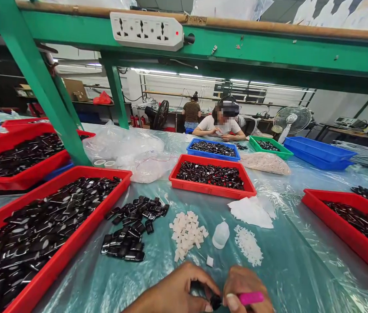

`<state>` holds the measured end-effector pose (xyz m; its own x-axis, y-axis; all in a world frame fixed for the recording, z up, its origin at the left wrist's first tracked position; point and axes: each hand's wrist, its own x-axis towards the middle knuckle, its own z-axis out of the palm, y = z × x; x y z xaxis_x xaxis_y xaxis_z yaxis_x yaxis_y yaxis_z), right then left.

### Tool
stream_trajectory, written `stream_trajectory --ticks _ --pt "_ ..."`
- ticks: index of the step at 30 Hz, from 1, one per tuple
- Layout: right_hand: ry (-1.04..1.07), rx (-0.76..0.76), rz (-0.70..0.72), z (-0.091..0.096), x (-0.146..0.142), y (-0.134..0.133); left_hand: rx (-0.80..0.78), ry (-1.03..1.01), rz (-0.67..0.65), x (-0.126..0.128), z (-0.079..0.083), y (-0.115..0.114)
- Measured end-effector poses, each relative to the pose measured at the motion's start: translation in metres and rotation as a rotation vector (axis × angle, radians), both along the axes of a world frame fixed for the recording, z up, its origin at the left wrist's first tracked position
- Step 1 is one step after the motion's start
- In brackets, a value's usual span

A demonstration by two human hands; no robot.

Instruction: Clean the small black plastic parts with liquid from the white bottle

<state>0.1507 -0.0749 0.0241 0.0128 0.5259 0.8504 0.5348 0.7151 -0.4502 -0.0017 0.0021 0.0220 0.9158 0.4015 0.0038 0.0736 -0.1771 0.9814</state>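
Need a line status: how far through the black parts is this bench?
Done: can't tell which red tray holds finished parts. In hand: left hand holds one small black piece, right hand a pink tool. Left: loose black pieces and white blocks on the table.

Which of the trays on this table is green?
The small green tray at the far side, right of the blue tray near the seated person. The other trays are all red or blue.
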Motion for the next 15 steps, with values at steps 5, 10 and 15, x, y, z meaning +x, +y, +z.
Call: stream_trajectory --ticks 5,10,15 --pt "-0.077 -0.025 -0.017 0.0054 -0.0017 0.0010 -0.010 0.046 0.011 0.0001 0.0038 0.0003" --pt "-0.099 -0.039 -0.014 -0.0001 -0.0023 0.0028 -0.003 0.048 0.032 -0.0001 0.0033 0.0004" --pt "-0.089 -0.060 -0.050 -0.0034 -0.0043 0.0012 -0.014 0.040 0.018 0.0002 0.0022 0.0000"
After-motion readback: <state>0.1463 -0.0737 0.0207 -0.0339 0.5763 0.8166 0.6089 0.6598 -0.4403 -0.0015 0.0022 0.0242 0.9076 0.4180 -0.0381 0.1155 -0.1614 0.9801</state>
